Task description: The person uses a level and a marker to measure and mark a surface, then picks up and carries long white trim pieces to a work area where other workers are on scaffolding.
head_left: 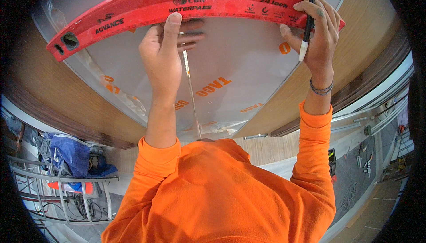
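A long red spirit level (133, 14) with a green vial at its top edge lies across the grey film-covered panel (248, 65). Gripping the level's right end is my right hand (321, 34), fingers over the top edge and thumb below. That hand also holds a slim black pen (312, 3) with a white end, crossing the level upright. My left hand (164, 56) is under the level's middle, its thumb tip overlapping the lower edge. The left fingers are stretched apart and slightly blurred, with nothing visible between them. A thin pale vertical seam (191, 87) runs down the panel below them.
Wood-toned boards (93, 96) flank the panel on both sides. Loose clear film (128, 98) hangs at its left edge. Lower left are a metal railing (66, 178) and a blue cloth bundle (71, 152). Tools and a cable (350, 196) lie on the floor at right.
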Demonstrator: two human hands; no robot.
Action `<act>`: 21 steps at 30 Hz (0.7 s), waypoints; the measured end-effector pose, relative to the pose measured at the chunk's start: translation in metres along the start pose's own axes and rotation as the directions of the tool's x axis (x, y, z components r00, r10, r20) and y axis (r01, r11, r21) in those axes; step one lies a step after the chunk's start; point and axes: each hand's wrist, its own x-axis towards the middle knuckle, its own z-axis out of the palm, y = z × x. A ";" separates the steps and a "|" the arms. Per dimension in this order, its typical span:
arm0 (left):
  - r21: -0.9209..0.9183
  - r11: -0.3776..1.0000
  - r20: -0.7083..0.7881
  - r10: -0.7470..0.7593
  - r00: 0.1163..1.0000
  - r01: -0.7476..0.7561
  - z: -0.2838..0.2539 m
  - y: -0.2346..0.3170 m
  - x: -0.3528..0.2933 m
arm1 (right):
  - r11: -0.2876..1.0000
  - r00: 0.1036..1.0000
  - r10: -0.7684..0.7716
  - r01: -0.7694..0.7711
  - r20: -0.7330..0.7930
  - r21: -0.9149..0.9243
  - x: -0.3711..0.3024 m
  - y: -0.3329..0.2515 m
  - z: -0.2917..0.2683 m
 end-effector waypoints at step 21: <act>0.009 1.000 -0.004 0.005 1.000 -0.005 0.000 0.001 0.000 | 1.000 1.000 -0.006 0.006 0.002 0.013 0.003 0.000 -0.001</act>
